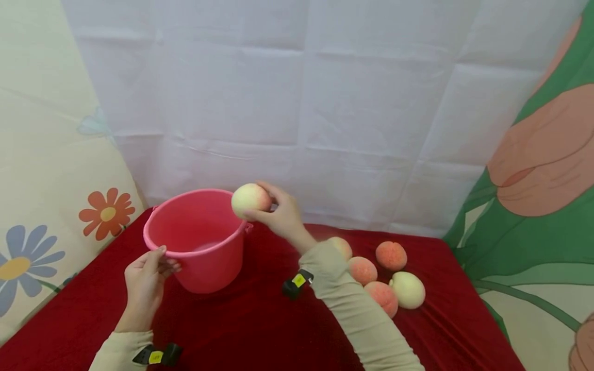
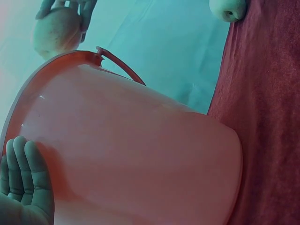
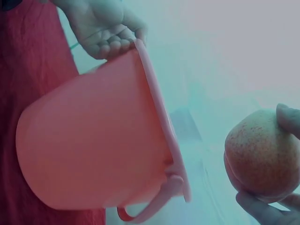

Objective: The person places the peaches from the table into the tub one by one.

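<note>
A pink plastic bucket [image 1: 209, 268] stands upright at the left of the cloth. My left hand [image 1: 146, 283] pinches its near left rim, the thumb over the edge and the fingers against the outer wall, as the right wrist view shows. My right hand [image 1: 283, 214] holds a pale yellow peach with a pink blush [image 1: 248, 200] between thumb and fingers. That peach is raised at the height of the bucket's right rim and overlaps it in the head view. In the right wrist view the peach [image 3: 262, 154] hangs apart from the bucket's mouth.
Several peaches lie at the right, partly behind my right sleeve: a red one [image 1: 391, 255], a pale one [image 1: 408, 290] and others in pink tones. Dark red cloth [image 1: 260, 319] covers the table. A white sheet [image 1: 362, 113] hangs behind, with flower-printed cloth on both sides.
</note>
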A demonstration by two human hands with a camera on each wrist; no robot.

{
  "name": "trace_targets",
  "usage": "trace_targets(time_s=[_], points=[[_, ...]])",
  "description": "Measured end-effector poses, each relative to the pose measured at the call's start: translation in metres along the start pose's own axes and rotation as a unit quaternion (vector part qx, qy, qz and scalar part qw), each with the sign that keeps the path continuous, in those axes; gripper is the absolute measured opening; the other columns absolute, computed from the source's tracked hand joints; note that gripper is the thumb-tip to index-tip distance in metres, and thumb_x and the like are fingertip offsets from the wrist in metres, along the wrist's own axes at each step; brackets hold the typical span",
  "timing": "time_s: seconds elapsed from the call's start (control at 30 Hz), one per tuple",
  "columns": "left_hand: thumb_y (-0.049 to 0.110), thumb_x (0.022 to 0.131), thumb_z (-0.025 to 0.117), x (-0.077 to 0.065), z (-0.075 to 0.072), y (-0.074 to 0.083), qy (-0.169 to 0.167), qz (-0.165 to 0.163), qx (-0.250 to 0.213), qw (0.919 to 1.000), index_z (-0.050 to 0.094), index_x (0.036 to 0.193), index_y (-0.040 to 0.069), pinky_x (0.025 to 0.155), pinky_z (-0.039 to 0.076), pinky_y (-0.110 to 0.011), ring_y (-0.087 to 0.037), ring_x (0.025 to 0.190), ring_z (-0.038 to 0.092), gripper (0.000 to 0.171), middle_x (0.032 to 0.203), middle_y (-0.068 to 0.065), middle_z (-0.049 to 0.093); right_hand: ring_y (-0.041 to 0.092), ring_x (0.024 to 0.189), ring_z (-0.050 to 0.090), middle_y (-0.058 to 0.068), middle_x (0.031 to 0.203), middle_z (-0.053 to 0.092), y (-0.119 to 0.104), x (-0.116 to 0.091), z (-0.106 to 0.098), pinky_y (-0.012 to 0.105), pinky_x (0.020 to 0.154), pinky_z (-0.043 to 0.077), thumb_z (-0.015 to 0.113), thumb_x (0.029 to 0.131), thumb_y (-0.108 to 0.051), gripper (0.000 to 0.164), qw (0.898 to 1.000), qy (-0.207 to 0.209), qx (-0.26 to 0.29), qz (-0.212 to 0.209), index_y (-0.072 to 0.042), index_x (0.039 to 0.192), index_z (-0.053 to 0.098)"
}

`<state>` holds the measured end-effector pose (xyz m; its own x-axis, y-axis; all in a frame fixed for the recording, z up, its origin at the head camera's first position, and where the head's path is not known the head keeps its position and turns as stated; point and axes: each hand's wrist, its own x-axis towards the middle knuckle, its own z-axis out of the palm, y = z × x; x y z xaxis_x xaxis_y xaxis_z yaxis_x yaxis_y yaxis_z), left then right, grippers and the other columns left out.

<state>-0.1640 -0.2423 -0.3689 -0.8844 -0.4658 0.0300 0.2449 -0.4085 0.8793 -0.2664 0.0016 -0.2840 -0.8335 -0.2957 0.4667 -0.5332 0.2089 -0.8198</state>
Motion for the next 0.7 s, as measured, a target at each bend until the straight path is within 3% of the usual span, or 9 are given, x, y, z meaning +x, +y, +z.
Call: trace_targets(time_s=[0.37,0.57,0.7], points=[[0.017,0.089,0.059,-0.001,-0.001,0.0,-0.006,0.003,-0.011,0.9999,0.069,0.071,0.008,0.057,0.054,-0.023,-0.012,0.054,0.063,0.023,0.061,-0.002,0.064,0.016,0.071,0.059,0.011,0.116,0.057,-0.003,0.003,0.029,0.023,0.052,0.052,0.08,0.068,-0.013,0.062,0.999,-0.018,0.037,0.005,-0.007,0.125,0.054],[0.018,0.089,0.059,-0.002,-0.001,0.0,-0.008,0.001,-0.01,0.9999,0.07,0.071,0.009,0.058,0.054,-0.023,-0.012,0.054,0.063,0.023,0.061,-0.002,0.064,0.013,0.095,0.055,0.004,0.119,0.058,-0.005,0.003,0.042,0.018,0.071,0.049,0.08,0.068,-0.019,0.062,1.0,-0.019,0.0,-0.006,-0.009,0.124,0.055],[0.017,0.089,0.058,-0.001,0.0,0.0,-0.003,0.002,-0.008,1.0,0.07,0.071,0.008,0.058,0.054,-0.023,-0.012,0.054,0.063,0.023,0.061,-0.002,0.064,0.013,0.102,0.053,0.002,0.12,0.057,-0.005,0.002,0.048,0.019,0.076,0.048,0.08,0.068,-0.021,0.062,1.0,-0.022,-0.01,-0.006,-0.01,0.124,0.056]])
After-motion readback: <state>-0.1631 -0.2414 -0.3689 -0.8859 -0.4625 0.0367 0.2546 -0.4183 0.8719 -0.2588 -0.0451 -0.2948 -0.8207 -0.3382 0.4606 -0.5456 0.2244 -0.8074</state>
